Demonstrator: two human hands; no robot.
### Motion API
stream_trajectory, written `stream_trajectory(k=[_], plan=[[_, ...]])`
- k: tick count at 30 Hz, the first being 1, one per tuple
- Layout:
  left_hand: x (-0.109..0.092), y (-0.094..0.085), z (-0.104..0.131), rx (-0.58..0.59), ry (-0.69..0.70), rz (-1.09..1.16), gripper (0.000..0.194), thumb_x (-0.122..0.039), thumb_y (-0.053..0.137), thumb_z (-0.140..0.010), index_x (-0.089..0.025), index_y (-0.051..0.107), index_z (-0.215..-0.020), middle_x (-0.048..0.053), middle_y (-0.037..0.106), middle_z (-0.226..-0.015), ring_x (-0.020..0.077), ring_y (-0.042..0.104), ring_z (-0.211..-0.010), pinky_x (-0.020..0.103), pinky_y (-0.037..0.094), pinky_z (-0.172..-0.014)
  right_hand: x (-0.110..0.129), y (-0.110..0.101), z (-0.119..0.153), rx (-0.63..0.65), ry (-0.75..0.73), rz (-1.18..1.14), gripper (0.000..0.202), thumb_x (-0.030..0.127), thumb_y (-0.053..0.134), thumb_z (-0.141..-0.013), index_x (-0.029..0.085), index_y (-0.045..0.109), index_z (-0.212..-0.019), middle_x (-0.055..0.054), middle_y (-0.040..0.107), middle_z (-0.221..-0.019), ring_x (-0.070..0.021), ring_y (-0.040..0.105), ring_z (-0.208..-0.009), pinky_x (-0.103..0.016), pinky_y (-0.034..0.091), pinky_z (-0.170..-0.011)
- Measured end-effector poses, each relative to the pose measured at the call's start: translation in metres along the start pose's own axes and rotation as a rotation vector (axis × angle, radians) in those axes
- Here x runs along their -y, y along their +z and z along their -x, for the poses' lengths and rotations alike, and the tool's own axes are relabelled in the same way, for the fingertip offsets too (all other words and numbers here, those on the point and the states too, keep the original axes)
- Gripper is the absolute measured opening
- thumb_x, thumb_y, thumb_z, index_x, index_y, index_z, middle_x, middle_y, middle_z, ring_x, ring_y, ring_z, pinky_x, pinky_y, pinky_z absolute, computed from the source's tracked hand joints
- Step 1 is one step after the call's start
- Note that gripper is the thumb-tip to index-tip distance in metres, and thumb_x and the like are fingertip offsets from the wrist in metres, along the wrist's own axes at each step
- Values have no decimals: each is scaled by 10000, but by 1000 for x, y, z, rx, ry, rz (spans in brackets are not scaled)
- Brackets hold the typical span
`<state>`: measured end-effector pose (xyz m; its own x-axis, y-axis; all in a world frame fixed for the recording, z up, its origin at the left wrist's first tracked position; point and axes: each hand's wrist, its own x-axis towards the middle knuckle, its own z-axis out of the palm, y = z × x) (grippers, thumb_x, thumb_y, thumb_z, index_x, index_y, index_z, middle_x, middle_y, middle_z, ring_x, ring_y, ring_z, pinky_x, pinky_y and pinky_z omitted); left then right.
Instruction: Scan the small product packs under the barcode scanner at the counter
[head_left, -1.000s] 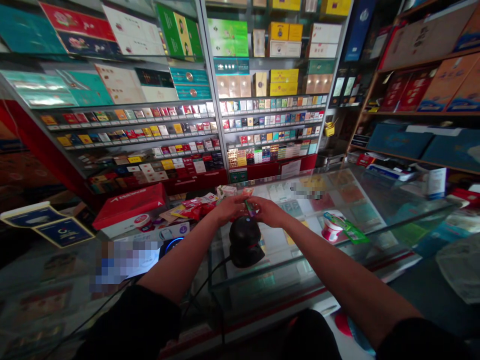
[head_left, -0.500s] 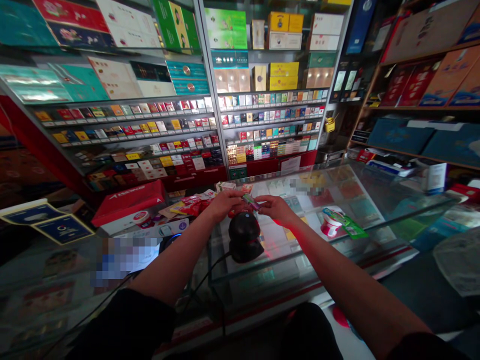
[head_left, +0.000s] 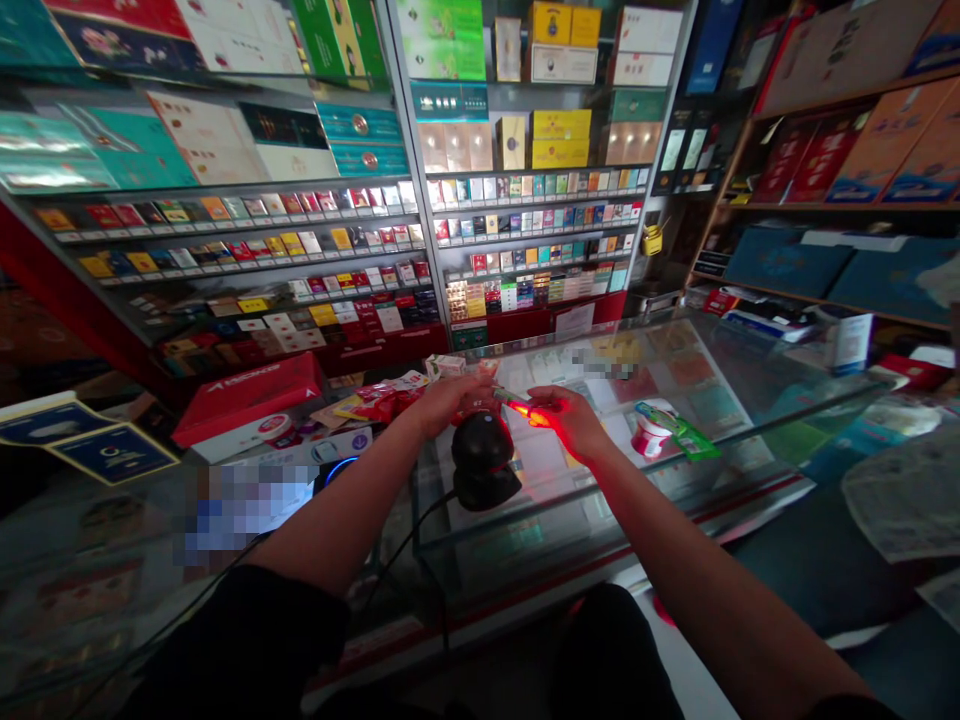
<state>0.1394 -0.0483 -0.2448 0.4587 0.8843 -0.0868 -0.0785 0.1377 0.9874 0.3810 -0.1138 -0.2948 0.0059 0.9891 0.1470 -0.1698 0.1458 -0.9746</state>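
Forearms: two, bare below dark sleeves [head_left: 262, 620]; both are stretched forward and brought together over the glass worktop [head_left: 540, 490].
Lit screen [head_left: 289, 505]: one, partly blurred, placed beside the left forearm.
Scanner [head_left: 482, 450]: one, black and round-headed, stood on the worktop just nearer than the hands; one cable [head_left: 412, 535] is run from it toward the near side.
Tub and sachet: one red-and-white tub [head_left: 651, 436] and one green sachet [head_left: 696, 440] are set together, well right of the scanner.
Right hand [head_left: 553, 412]: fingers are pointed left and closed on the packet's right end; both are lit red.
Packet [head_left: 513, 400]: one, slim, held up just beyond the scanner, between the hands; its long axis is laid crosswise, right end lower. Its printing cannot be read.
Left hand [head_left: 456, 396]: back turned up, fingertips brought to the packet's left end; whether it is gripped cannot be told.
Box [head_left: 251, 400]: one, red and white, placed farther left.
Shelves [head_left: 292, 185]: two bays, filled with cartons and small packs.
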Motion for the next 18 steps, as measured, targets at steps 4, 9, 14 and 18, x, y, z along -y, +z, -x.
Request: stream_trajectory(k=[4,9,14,18], plan=[[-2,3,-1,17,-81,20,542,-514,881,-730,-91,785,-1055,200,791,-1113,278,756,-997,366,567,-914,-9,-10,7,-30,-36,-12,499,311,915,-580,180,757,-1035,-29,770,-894,-174,693,-819,-365,554,-835],[-1,7,0,86,-133,3,601,-625,816,-797,-87,789,-1064,203,791,-1102,254,745,-947,336,548,-869,-15,-19,23,-55,-28,5,484,325,920,-589,193,764,-1027,-42,782,-911,-202,705,-861,-395,552,-878],[5,5,0,113,-165,7,662,-707,736,-843,-97,797,-1092,190,802,-1041,262,751,-890,340,542,-817,-19,-22,33,-109,-29,91,475,292,898,-607,199,775,-1057,-59,801,-961,-232,722,-926,-427,546,-923],[9,1,-3,127,-180,4,678,-719,716,-851,-93,802,-1098,194,800,-1084,248,747,-901,304,523,-788,-22,-20,35,-60,-39,5,480,314,919,-591,205,756,-1028,-36,790,-918,-214,722,-895,-421,545,-937]])
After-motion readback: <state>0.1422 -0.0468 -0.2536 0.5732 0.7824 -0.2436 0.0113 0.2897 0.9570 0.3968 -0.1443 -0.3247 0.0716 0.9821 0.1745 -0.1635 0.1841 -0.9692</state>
